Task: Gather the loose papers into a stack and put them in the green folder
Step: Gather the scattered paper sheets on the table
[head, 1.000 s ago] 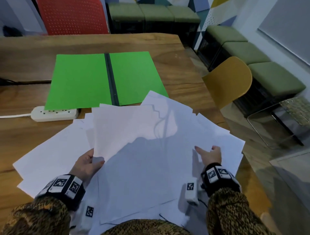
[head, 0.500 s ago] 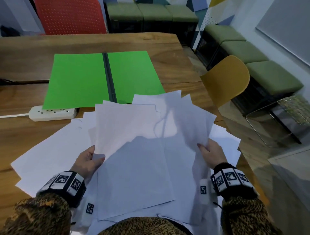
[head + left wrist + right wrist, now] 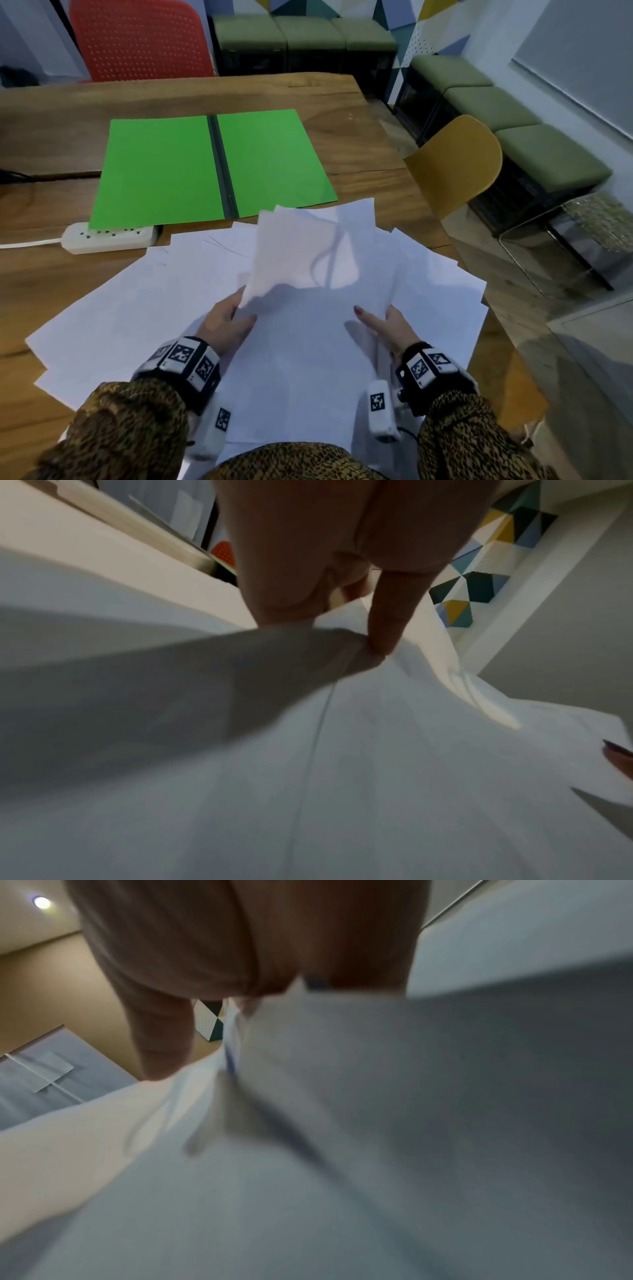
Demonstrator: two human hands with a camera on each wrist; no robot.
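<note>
Several white paper sheets [image 3: 308,260] are held up off the table as a loose bundle. My left hand [image 3: 229,322] grips the bundle's left edge, thumb on top. My right hand [image 3: 383,325] grips its right edge, thumb laid across the top sheet. More loose sheets [image 3: 120,318] lie fanned out on the wooden table [image 3: 51,274] under and beside the bundle. The green folder [image 3: 212,168] lies open and flat behind the papers. In the left wrist view my thumb presses on the paper [image 3: 342,750]. The right wrist view is blurred, showing fingers above paper [image 3: 342,1150].
A white power strip [image 3: 109,236] with its cord lies left of the papers, touching the folder's near left corner. A yellow chair [image 3: 455,164] stands at the table's right edge, a red chair [image 3: 137,37] behind the far side, and green benches [image 3: 513,113] along the wall.
Both hands have moved inward, drawing the spread sheets into a narrower bundle. The right hand came left from the far right sheets, and the bundle now stands lifted and tilted.
</note>
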